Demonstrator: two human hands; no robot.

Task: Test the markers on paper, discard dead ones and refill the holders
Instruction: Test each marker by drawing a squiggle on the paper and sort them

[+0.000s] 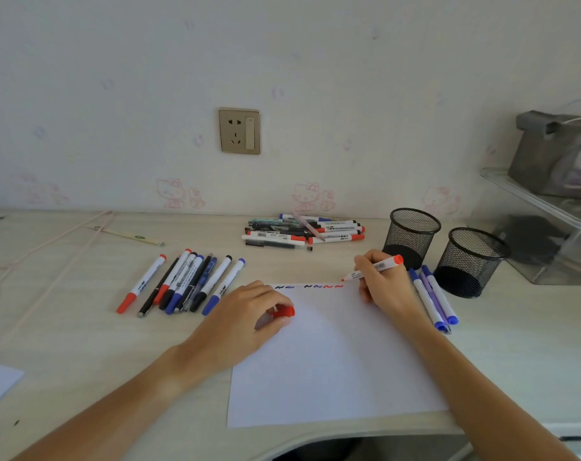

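The right hand (383, 282) grips an uncapped red-and-white marker (373, 267), tip at the top edge of the white paper sheet (332, 367) on the pale counter (82, 327), while the left hand (245, 322) pinches its red cap (284, 311).

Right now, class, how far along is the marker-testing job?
Done: a row of squiggles already runs along the paper's top edge, and tested markers lie left of it. In hand: the right hand holds an uncapped red marker; the left hand holds its cap. Left: the back pile and both mesh holders, which look empty.
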